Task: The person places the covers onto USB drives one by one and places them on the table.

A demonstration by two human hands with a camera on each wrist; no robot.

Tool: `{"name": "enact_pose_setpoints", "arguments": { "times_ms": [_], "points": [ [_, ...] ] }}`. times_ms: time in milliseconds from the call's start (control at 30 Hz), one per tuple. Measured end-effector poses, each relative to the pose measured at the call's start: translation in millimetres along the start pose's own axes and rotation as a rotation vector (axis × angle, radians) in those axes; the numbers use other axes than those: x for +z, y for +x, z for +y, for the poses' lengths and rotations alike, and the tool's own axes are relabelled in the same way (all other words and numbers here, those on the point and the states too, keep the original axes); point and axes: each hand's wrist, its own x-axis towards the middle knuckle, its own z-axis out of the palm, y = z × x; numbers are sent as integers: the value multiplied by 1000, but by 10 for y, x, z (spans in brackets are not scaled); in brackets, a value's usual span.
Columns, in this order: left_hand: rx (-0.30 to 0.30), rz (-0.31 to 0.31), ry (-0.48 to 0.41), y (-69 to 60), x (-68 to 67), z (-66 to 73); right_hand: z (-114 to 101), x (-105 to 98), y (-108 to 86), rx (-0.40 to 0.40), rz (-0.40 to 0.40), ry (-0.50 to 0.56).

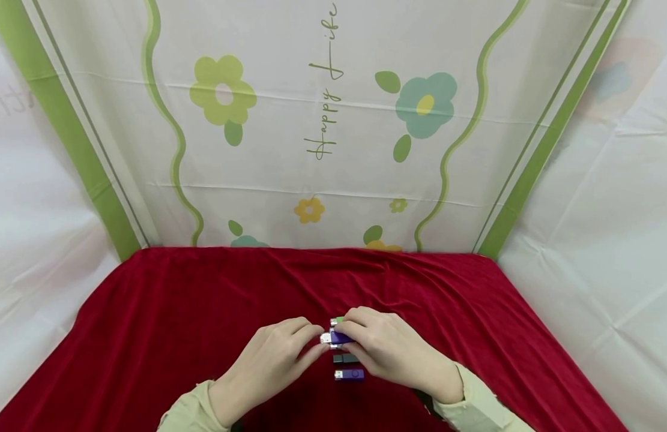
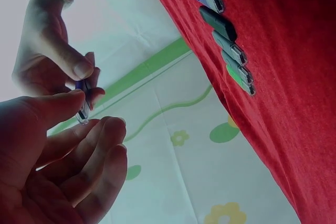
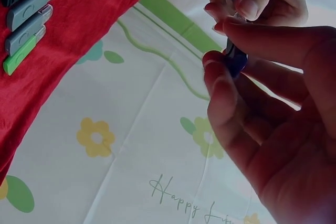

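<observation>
A purple USB flash drive (image 1: 341, 338) with a clear cap over its metal plug is held above the red cloth between both hands. My right hand (image 1: 392, 348) grips its purple body (image 3: 237, 62) between thumb and fingers. From the other side, my left hand (image 1: 274, 360) pinches the clear-capped end with thumb and index finger. Below lies a row of flash drives: a purple one (image 1: 352, 375), a black one (image 2: 218, 22), two grey ones (image 3: 32, 6) (image 3: 27, 32) and a green one (image 3: 21, 57). In the head view, the right hand partly covers this row.
Red velvet cloth (image 1: 203, 300) covers the table, with folds toward the back. A white curtain (image 1: 279, 168) with printed flowers hangs behind it, and plain white sheets (image 1: 609, 270) hang at both sides.
</observation>
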Motion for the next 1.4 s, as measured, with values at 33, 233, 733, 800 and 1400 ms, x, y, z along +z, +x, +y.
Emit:
{"name": "enact_pose_setpoints", "arguments": {
  "times_ms": [33, 233, 733, 800, 1400],
  "points": [
    [4, 4, -1, 2, -1, -1, 2, -3, 2, -9, 3, 8],
    [20, 21, 8, 16, -15, -7, 8, -23, 24, -32, 3, 88],
    [78, 20, -4, 14, -28, -26, 10, -9, 13, -38, 10, 116],
    [81, 20, -3, 14, -28, -27, 9, -7, 12, -42, 11, 110],
    [113, 17, -2, -1, -28, -11, -43, 48, 17, -45, -6, 78]
  ]
}}
